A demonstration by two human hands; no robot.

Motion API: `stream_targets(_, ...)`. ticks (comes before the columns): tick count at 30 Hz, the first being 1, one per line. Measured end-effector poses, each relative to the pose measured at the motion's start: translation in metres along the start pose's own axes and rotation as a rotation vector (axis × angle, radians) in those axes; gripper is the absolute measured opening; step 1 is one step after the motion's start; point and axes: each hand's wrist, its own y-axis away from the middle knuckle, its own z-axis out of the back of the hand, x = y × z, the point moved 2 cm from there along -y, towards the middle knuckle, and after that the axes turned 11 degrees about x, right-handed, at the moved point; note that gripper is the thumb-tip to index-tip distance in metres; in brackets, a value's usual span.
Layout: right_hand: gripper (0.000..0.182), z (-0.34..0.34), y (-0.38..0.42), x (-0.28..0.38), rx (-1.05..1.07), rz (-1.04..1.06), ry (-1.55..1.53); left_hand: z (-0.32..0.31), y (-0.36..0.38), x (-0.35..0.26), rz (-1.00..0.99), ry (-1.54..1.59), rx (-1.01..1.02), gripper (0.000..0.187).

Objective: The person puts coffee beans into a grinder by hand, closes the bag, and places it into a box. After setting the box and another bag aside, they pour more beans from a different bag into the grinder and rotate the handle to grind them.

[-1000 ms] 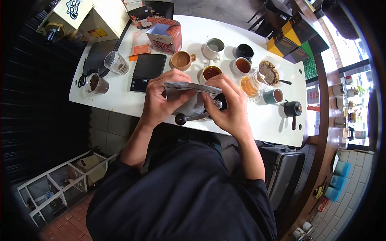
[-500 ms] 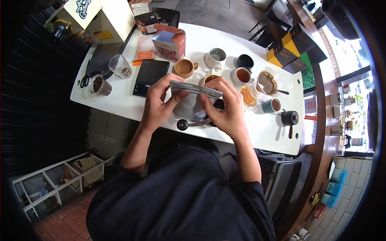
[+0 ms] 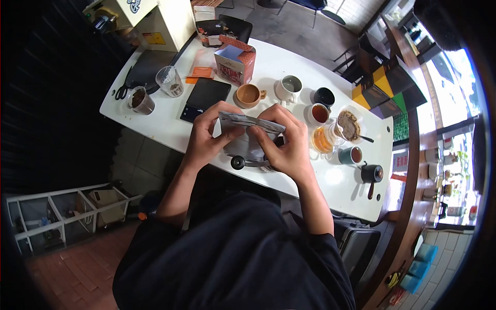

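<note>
Holds one grey bag (image 3: 240, 147) in two hands, over the near edge of one white bench (image 3: 330, 181). Pinches the top of the bag from both ends, with the left hand (image 3: 207, 138) at its left and the right hand (image 3: 289, 144) at its right. Has the fingers bent behind the bag, with two thumbs on the near side, tips turned in and close together. Reaches both arms forward, bare from the elbows. Just at the bottom of the bag, one black knob (image 3: 237, 162). Past the bag, one brown cup (image 3: 248, 96) and one pale mug (image 3: 285, 93). Past the bag and to its right, one black cup (image 3: 324, 96), one small white cup (image 3: 313, 117) and one glass jug (image 3: 323, 139). Right of the bag, one teal cup (image 3: 345, 156) and one little black pot (image 3: 369, 173). Left of the bag and past it, one flat black scale (image 3: 208, 93) and two clear glasses (image 3: 170, 85).
</note>
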Motion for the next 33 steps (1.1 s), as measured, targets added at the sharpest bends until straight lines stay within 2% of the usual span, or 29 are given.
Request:
stream_targets(2, 0.013, 0.0, -0.003, -0.004, -0.021, 0.069, -0.039, 0.0, 0.006, 0.014, 0.034, -0.075, -0.028, 0.023)
stream_targets(6, 0.015, 0.01, -0.002, -0.018, 0.047, 0.105, -0.087, -0.012, 0.013, 0.008, 0.039, 0.015, -0.205, 0.021)
stream_targets(8, 0.017, 0.017, 0.0, -0.026, 0.031, 0.14, -0.129, -0.015, 0.015, 0.005, 0.063, -0.056, -0.227, 0.02)
stream_targets(10, 0.017, 0.028, 0.002, -0.026, 0.028, 0.108, -0.154, -0.024, 0.014, 0.004, 0.157, 0.017, -0.225, 0.024)
stream_targets(11, 0.017, 0.033, 0.001, -0.027, -0.015, 0.045, -0.139, -0.034, 0.008, -0.003, 0.142, 0.11, -0.247, 0.037)
stream_targets(12, 0.017, 0.038, 0.002, -0.028, -0.055, -0.022, -0.128, -0.036, 0.003, -0.002, 0.144, 0.107, -0.247, 0.037)
stream_targets(14, 0.016, 0.05, -0.001, -0.027, -0.082, 0.024, -0.168, -0.039, -0.003, 0.003, 0.135, -0.038, -0.108, 0.051)
stream_targets(15, 0.016, 0.056, -0.003, -0.026, -0.107, 0.006, -0.216, -0.041, -0.003, 0.007, 0.23, -0.032, -0.104, 0.061)
stream_targets(16, 0.016, 0.06, -0.004, -0.028, -0.131, -0.011, -0.262, -0.041, -0.004, 0.01, 0.228, -0.034, -0.11, 0.061)
stream_targets(18, 0.02, 0.059, -0.003, -0.04, -0.086, -0.02, -0.337, -0.04, -0.006, 0.018, 0.339, -0.083, -0.147, 0.063)
stream_targets(20, 0.033, 0.047, -0.003, -0.052, -0.068, 0.133, -0.573, -0.04, -0.008, 0.016, 0.36, -0.097, -0.188, 0.066)
stream_targets(21, 0.048, 0.045, 0.0, -0.058, 0.058, 0.013, -0.58, -0.037, -0.008, 0.014, 0.323, -0.105, -0.218, 0.067)
stream_targets(22, 0.048, 0.044, -0.002, -0.063, 0.057, 0.013, -0.595, -0.034, -0.007, 0.013, 0.287, -0.112, -0.245, 0.067)
stream_targets(24, 0.053, 0.039, -0.015, -0.067, 0.181, 0.187, -0.362, -0.027, -0.005, 0.009, 0.278, -0.162, -0.25, 0.068)
stream_targets(26, 0.057, 0.033, -0.027, -0.069, 0.254, 0.192, -0.394, -0.017, -0.006, 0.004, 0.321, -0.118, -0.303, 0.066)
stream_targets(28, 0.06, 0.022, -0.04, -0.064, 0.304, 0.17, -0.549, -0.012, -0.005, -0.001, 0.303, -0.133, -0.292, 0.062)
stream_targets(29, 0.062, 0.014, -0.047, -0.064, 0.318, 0.196, -0.626, -0.009, -0.003, -0.001, 0.298, -0.097, -0.353, 0.061)
stream_targets(30, 0.062, 0.013, -0.053, -0.062, 0.318, 0.204, -0.615, -0.005, -0.002, 0.0, 0.288, -0.059, -0.414, 0.06)
stream_targets(32, 0.068, 0.006, -0.061, -0.057, 0.505, 0.065, -0.44, 0.006, 0.001, 0.006, 0.301, -0.094, -0.383, 0.061)
stream_targets(33, 0.072, -0.001, -0.065, -0.053, 0.51, 0.13, -0.422, 0.009, 0.001, 0.011, 0.313, 0.035, -0.457, 0.06)
